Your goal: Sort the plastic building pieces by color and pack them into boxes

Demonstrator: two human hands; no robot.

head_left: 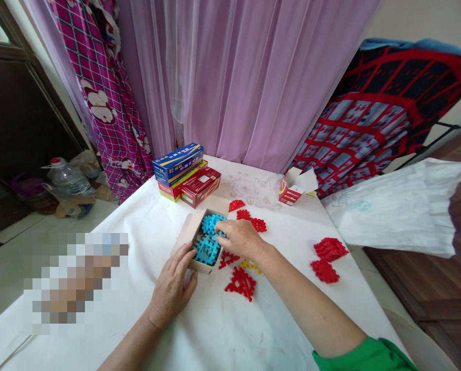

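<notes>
A small open cardboard box (204,268) holds several blue toothed plastic building pieces (207,251). My left hand (174,283) grips the box at its near left side, fingers along the edge and thumb by the front corner. From the right, my right hand (241,238) reaches over the rim, its fingers closed at a blue toothed piece (210,223) near the far end. The fingertips partly cover that piece. Beside the box lie red toothed pieces (241,283) and a yellow piece (250,266), partly behind my right wrist.
Blue, green and dark red printed boxes (178,165) are stacked at the back left. An opened red box (292,193) stands at the back right. Red pieces (329,249) are piled near the right table edge. A white bag (400,211) hangs beyond it. Something pixelated lies left.
</notes>
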